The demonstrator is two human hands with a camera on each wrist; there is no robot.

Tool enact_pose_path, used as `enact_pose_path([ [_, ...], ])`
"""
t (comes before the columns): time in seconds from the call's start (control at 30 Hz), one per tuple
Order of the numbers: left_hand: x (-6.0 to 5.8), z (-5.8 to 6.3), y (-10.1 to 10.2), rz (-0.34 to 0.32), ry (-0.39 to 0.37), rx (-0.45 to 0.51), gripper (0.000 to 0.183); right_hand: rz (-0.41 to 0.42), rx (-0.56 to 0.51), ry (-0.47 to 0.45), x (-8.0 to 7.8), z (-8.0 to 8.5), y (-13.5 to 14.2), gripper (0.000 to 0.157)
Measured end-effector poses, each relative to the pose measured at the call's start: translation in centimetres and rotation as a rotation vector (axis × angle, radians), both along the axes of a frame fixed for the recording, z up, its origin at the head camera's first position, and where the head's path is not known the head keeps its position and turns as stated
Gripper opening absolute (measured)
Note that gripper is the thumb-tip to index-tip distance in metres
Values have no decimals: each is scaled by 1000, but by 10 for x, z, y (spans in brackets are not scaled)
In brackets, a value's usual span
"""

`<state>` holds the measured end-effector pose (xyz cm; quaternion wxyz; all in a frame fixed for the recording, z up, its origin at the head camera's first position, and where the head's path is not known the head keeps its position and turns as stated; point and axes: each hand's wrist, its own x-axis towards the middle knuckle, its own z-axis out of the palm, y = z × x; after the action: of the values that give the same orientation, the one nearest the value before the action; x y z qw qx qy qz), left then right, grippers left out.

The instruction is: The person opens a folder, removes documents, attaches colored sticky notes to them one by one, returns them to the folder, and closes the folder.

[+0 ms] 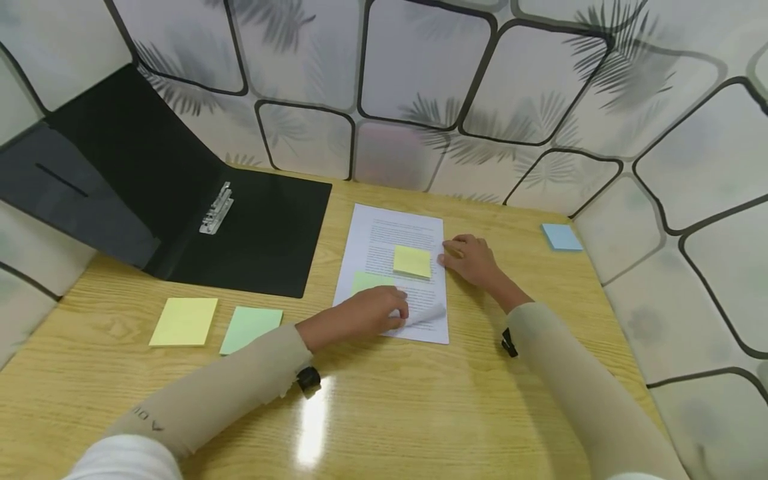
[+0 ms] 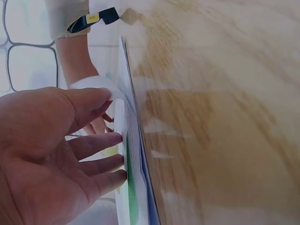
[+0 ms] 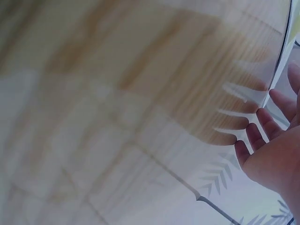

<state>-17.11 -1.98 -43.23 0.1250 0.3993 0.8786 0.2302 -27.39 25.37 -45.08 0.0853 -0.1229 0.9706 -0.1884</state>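
Printed sheets of paper (image 1: 399, 230) lie on the table, with a small yellow sticky-note pad (image 1: 412, 259) on top. Beside that pad is a light green sticky note (image 1: 367, 281), partly hidden by my left hand (image 1: 372, 311). That hand reaches over the near part of the pages. In the left wrist view, its thumb and index finger pinch a curled-up edge of the top sheet (image 2: 96, 83), while the other fingers are spread against the page. My right hand (image 1: 473, 260) rests at the sheets' right edge, fingertips touching it. The right wrist view shows its fingers (image 3: 268, 124) extended and spread.
An open black ring binder (image 1: 264, 233) stands at the left, its cover leaning on the wall and a metal clip (image 1: 216, 210) inside. Yellow (image 1: 184, 321) and green (image 1: 252, 328) sticky pads lie in front. A blue sticky pad (image 1: 561, 237) sits at the far right, near the patterned wall.
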Motion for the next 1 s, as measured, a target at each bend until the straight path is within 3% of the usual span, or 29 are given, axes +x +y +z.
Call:
enact_pose_path([
  [0.13, -1, -1, -3, 19, -45, 35, 10, 50, -46, 6, 1, 0, 4, 52],
  [0.33, 0, -3, -9, 110, -243, 114, 8, 134, -121, 30, -1, -4, 11, 47],
  [0.43, 0, -3, -12, 137, -300, 138, 10, 159, -134, 15, 0, -6, 13, 47],
  [0.67, 1, -3, -14, 151, -318, 145, 11, 167, -134, -39, 5, -2, 15, 53],
  [0.8, 2, -4, -14, 138, -327, 162, 13, 147, -183, -32, 7, 0, 15, 46],
  [0.9, 2, -5, -13, 127, -329, 171, 14, 99, -253, -7, 11, 0, 12, 41],
  [1.0, 2, -4, -12, 122, -320, 174, 14, 8, -298, -46, 20, 2, 6, 43],
])
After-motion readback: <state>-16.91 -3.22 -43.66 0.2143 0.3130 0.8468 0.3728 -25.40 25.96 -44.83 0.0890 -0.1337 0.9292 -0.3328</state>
